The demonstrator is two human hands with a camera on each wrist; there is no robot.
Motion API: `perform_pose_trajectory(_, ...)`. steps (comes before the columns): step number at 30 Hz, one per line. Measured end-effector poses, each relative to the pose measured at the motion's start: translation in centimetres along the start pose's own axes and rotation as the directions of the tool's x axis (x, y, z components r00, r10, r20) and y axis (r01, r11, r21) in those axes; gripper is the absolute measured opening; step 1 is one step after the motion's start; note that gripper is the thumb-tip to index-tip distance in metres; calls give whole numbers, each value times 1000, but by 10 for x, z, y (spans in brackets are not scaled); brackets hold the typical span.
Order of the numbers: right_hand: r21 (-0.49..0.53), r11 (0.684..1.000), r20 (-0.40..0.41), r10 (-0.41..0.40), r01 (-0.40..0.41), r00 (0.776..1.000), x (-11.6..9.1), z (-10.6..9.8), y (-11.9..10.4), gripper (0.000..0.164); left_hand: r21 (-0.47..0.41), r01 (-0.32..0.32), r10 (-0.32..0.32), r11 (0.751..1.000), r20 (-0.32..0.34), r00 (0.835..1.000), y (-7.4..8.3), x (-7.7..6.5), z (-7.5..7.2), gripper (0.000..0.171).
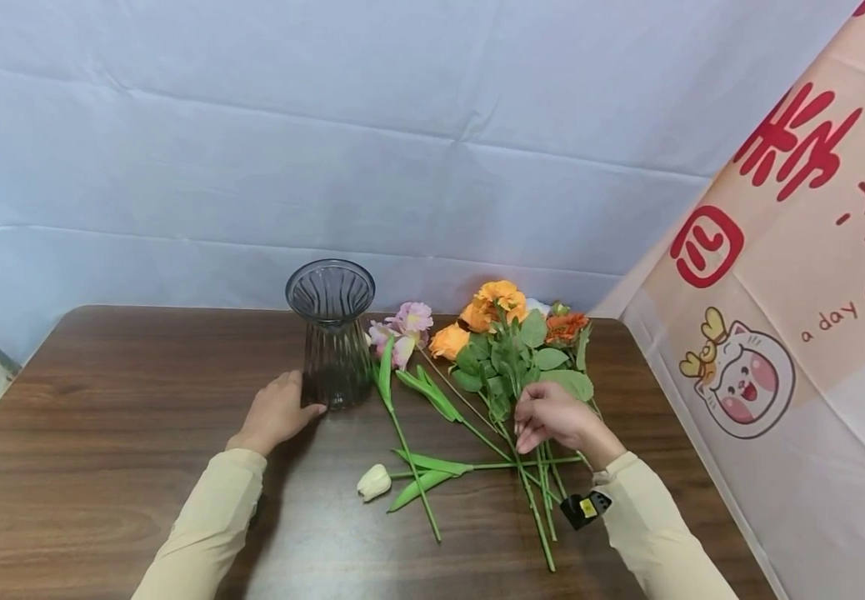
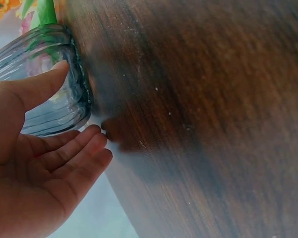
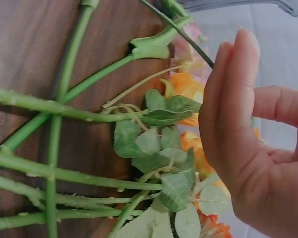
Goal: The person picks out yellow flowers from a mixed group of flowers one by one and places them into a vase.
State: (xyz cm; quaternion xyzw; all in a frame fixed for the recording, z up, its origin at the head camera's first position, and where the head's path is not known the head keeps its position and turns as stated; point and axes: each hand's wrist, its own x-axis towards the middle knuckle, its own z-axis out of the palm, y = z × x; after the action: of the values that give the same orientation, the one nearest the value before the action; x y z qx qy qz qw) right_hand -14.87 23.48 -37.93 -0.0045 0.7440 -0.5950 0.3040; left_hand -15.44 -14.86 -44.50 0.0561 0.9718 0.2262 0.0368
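A smoky ribbed glass vase (image 1: 338, 362) stands upright at the table's far side. My left hand (image 1: 275, 412) is at its lower left. In the left wrist view its thumb (image 2: 44, 87) crosses the glass near the base, while loosely extended fingers lie along the other side. My right hand (image 1: 556, 417) hovers over flower stems, thumb and fingers drawn together. A thin dark stem (image 3: 176, 29) runs up to those fingers (image 3: 231, 99) in the right wrist view. The contact is hidden; I cannot tell whether they pinch it. Beyond are orange flowers (image 1: 496, 304) with green leaves (image 1: 503, 362).
A pink flower (image 1: 406, 329) lies right of the vase. A white tulip (image 1: 374, 482) points left, its stem crossing others. A red-orange flower (image 1: 566, 327) is at the far right. The brown table (image 1: 102, 467) meets a white cloth backdrop (image 1: 252, 167); a printed banner (image 1: 815, 250) hangs right.
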Motion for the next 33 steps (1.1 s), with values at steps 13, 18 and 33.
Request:
perform_pose_trajectory(13, 196, 979, 17, -62, 57, 998, -12, -4, -13, 16, 22, 1, -1, 1000, -5, 1000, 1, 1, -1, 62)
perform_pose_trajectory(18, 266, 959, 57, -122, 103, 991, -16, -1, -16, 23, 26, 0, 0, 1000, -6, 1000, 1, 1, -2, 63)
perform_pose_trajectory(33, 357, 917, -109, -151, 181, 982, -20, 13, -28, 23, 24, 2, -2, 1000, 5, 1000, 1, -2, -2, 64)
